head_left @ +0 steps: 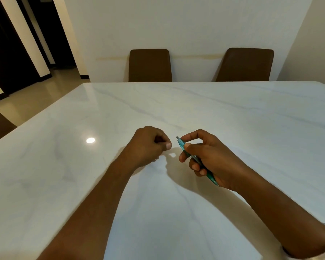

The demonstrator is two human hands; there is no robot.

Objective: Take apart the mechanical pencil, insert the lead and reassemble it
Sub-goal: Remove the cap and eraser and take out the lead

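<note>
One teal mechanical pencil (pixel 182 145) in right hand (pixel 212 158); cap seemingly off.

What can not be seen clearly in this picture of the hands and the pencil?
- Head view: the closed left hand hides whatever its fingers pinch; a lead is too thin to see.
- The right hand covers the middle of the teal plastic mechanical pencil.
- The frame edge cuts off the right wrist.

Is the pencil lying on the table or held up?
Held up: the right hand grips the teal mechanical pencil, tilted above the table.
</note>
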